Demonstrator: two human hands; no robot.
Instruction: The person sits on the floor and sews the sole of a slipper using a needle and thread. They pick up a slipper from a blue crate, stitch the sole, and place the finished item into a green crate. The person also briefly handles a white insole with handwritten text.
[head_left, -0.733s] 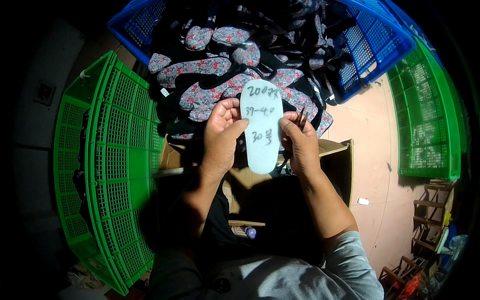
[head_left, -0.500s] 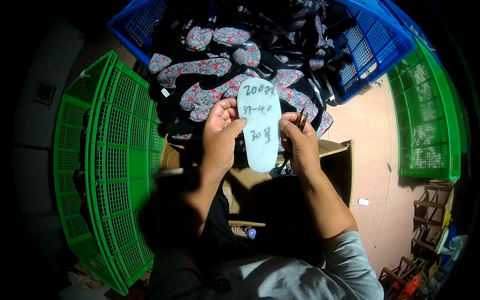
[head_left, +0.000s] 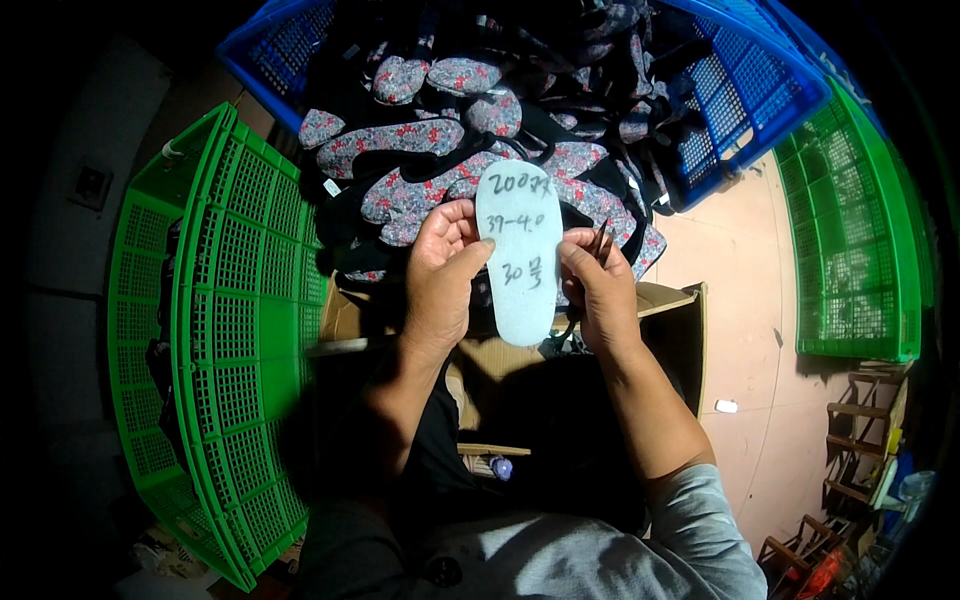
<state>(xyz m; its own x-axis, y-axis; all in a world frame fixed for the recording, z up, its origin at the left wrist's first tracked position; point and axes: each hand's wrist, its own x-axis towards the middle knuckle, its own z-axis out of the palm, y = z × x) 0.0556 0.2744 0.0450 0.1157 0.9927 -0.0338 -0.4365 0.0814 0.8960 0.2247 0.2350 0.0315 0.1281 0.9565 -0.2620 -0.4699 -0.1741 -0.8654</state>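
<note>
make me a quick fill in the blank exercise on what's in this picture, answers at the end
1. The left hand and right hand hold a pale insole bearing ____ rows of handwriting.
2. A dark pointed tool shows by the ____ hand.
3. The left-side crate is coloured ____.
4. The top crate is coloured ____.

Missing words: three; right; green; blue

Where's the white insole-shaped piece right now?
In the head view, the white insole-shaped piece is just above the picture's centre, held between the left hand and right hand, overlapping the floral pieces behind it.
</note>
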